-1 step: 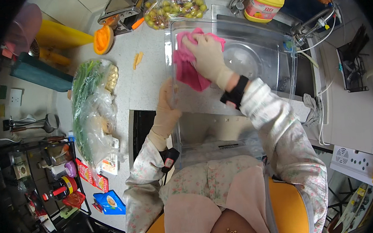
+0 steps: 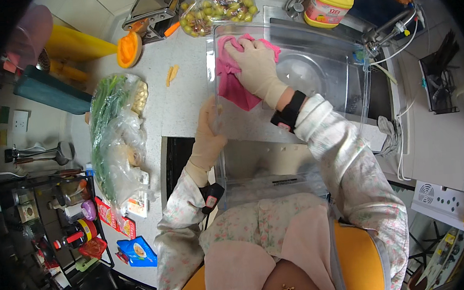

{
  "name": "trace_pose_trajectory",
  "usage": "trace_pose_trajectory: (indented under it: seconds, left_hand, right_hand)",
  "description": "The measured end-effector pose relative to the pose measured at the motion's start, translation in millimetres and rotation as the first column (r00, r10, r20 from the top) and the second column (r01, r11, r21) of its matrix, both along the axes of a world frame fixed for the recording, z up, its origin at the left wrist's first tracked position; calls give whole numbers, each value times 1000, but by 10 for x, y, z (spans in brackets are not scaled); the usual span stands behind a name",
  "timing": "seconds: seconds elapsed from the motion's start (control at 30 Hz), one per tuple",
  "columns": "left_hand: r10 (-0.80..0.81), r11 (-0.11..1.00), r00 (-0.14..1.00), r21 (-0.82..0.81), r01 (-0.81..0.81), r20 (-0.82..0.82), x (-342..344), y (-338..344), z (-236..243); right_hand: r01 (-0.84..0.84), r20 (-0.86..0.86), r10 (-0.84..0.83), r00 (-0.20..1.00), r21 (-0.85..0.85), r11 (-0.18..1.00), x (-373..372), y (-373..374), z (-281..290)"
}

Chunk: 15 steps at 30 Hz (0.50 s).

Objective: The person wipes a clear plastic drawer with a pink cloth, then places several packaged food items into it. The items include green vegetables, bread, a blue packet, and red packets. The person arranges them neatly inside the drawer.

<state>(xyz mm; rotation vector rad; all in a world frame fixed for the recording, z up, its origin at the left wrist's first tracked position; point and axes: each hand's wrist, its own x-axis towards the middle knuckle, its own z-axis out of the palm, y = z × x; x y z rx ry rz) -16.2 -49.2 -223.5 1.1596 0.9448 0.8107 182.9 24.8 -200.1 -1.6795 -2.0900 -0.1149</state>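
Observation:
My gloved right hand (image 2: 259,69) presses a crumpled pink cloth (image 2: 230,88) against the inside left part of a large clear plastic bin (image 2: 337,63), its fingers bent over the cloth. The bin spans the counter edge and the sink. My gloved left hand (image 2: 206,133) grips the bin's left side, with some fingers seen through the plastic. A reflective, see-through lower section (image 2: 268,158) lies below, close to my body.
Left: bagged green onions (image 2: 105,122), cut orange squash (image 2: 129,48), peel (image 2: 172,73), condiment rack (image 2: 42,225). Back: bagged round fruit (image 2: 216,10), metal appliance (image 2: 150,9), yellow pump jug (image 2: 327,6). Right: faucet (image 2: 384,40), utensil holder (image 2: 436,80), power strip (image 2: 444,204).
My right hand and wrist have shifted slightly left and up with the pink cloth. My left hand stays at the bin's side, almost unmoved.

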Motion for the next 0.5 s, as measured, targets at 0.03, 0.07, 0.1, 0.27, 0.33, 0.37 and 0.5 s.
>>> trace_pose_trajectory:
  seconds: [0.03, 0.07, 0.1, 0.27, 0.33, 0.37, 0.5]
  left_hand:
    - [0, 1000, 1000, -2, 0, 5, 7, 2, 11]
    - [-21, 998, 999, 63, 18, 49, 8, 6, 13]
    - [-11, 1000, 1000, 26, 11, 27, 7, 16, 13]
    - [19, 995, 1000, -102, -16, 22, -6, 74, -35]
    - [-6, 1000, 996, 27, 4, 88, 9, 80, -48]
    - [-30, 994, 991, 109, 16, 129, 21, 77, -50]
    - [-4, 999, 998, 36, 1, 66, 41, 42, -81]
  right_hand:
    - [-12, 16, 11, 1000, 36, 999, -46, -31, -82]
    - [-78, 32, 75, 997, 146, 986, -77, -76, -159]
    - [-153, 53, 151, 987, 40, 987, -108, -219, -245]
    - [-509, -128, 506, 853, -423, 750, -24, -785, -238]
    - [-425, -473, 337, 814, -90, 901, 43, -623, -4]
    - [-320, -630, 286, 722, 63, 945, 71, -485, 130]
    - [-59, -553, 132, 823, 148, 987, -165, 44, 420]
